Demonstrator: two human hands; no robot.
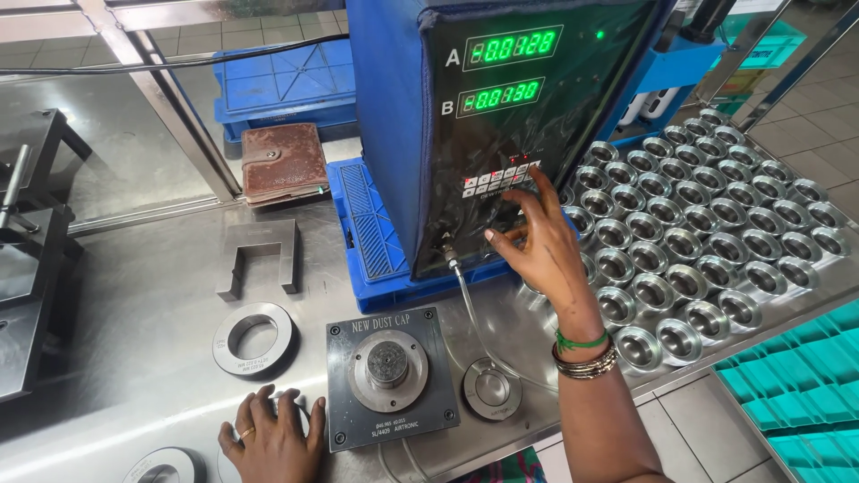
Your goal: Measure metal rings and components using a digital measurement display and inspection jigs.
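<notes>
Steel bench point(134, 358), worn. Right hand point(537, 241) open, fingers spread, forefinger on buttons point(501, 176) of meter box point(501, 116) standing in blue tray point(376, 241). Left hand point(271, 438) flat at near edge, holding nothing, beside square gauge block point(391, 376). Metal cups point(707, 233) in rows, far-right corner.

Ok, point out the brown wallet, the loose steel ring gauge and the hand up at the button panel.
brown wallet point(285, 163), head view, middle of its flap.
steel ring gauge point(254, 338), head view, its left rim.
right hand point(541, 246), head view, back of the hand.

Steel bench point(134, 358), tiled floor point(698, 420)
</notes>
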